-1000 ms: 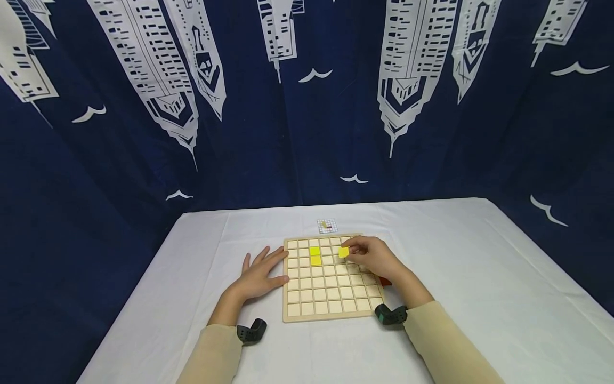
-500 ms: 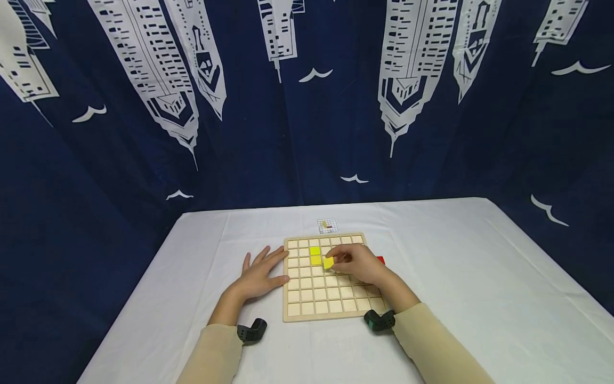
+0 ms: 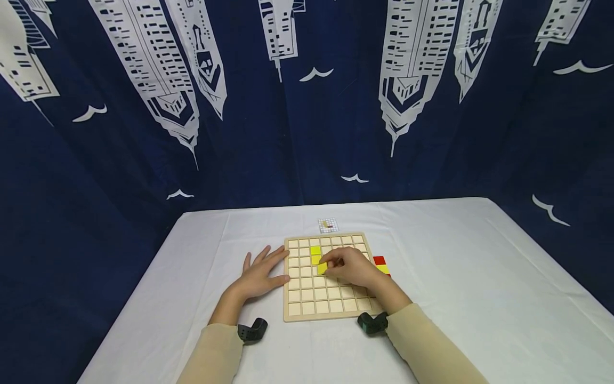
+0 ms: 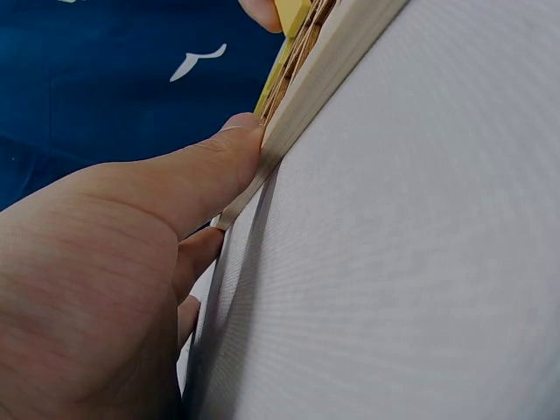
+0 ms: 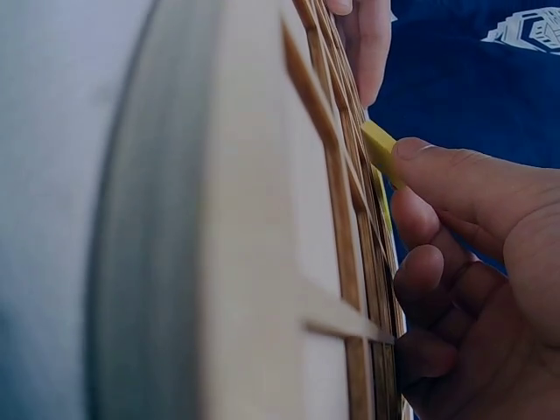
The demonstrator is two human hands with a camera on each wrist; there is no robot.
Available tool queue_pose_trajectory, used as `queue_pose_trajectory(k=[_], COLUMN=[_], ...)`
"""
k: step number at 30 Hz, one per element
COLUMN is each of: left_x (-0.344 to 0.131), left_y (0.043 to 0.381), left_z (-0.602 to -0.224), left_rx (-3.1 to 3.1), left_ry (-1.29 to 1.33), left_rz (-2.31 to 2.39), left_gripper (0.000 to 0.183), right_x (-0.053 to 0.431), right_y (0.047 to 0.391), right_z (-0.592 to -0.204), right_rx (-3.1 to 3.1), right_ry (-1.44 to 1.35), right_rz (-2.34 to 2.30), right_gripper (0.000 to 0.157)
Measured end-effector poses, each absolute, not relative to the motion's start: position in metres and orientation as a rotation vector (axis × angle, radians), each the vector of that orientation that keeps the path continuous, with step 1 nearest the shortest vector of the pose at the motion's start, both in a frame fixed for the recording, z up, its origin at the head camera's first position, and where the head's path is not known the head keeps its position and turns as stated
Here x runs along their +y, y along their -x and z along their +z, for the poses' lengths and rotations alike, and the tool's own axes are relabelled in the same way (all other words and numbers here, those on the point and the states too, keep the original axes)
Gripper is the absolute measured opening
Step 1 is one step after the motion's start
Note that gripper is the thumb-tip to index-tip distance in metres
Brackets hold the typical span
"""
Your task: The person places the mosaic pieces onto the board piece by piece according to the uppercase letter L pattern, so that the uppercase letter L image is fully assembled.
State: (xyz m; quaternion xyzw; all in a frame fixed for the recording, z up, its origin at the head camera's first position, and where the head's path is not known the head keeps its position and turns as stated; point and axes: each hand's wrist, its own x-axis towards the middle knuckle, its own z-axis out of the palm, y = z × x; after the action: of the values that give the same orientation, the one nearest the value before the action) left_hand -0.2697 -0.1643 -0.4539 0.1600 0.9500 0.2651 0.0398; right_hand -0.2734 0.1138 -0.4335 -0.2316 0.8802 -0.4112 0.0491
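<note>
A wooden grid board (image 3: 307, 308) with square cells lies on the table. Two yellow square tiles (image 3: 315, 250) sit in its cells one below the other, left of the middle. My right hand (image 3: 352, 266) pinches another yellow tile (image 3: 322, 269) between thumb and finger, at the cell just below those two. In the right wrist view the pinched tile (image 5: 380, 149) is tilted against the grid. My left hand (image 3: 257, 277) rests along the board's left edge with fingers spread; in the left wrist view its thumb (image 4: 236, 140) touches the wooden rim.
Red and yellow tiles (image 3: 380, 263) lie beside the board's right edge, partly hidden by the right arm. A small printed grid card (image 3: 328, 225) lies beyond the board. White cloth (image 3: 460, 277) covers the table, and a dark blue patterned curtain (image 3: 307, 133) hangs behind.
My right hand has moved left and nearer with the yellow tile, from the board's upper right to below the two placed tiles. Tiles at the right edge came into view. My left hand has stayed.
</note>
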Motion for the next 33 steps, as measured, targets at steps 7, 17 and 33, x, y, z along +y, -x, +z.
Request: queue_pose_trajectory(k=[7, 17, 33], left_x=[-0.1639, -0.1639, -0.1637], left_y=[0.2692, 0.2692, 0.2706], left_z=[-0.4535, -0.4528, -0.4542], left_rx=[2.914, 2.91, 2.919], left_ry=[-0.485, -0.485, -0.489], left_rz=[0.807, 0.807, 0.795], left_gripper=[0.068, 0.068, 0.068], right_x=[0.1116, 0.1074, 0.1082], right_y=[0.2724, 0.2706, 0.2713], right_z=[-0.4326, -0.4311, -0.4329], right_rx=[2.659, 2.612, 2.637], right_ry=[0.728, 0.724, 0.764], right_rz=[-1.283, -1.302, -1.246], right_gripper=[0.021, 0.017, 0.011])
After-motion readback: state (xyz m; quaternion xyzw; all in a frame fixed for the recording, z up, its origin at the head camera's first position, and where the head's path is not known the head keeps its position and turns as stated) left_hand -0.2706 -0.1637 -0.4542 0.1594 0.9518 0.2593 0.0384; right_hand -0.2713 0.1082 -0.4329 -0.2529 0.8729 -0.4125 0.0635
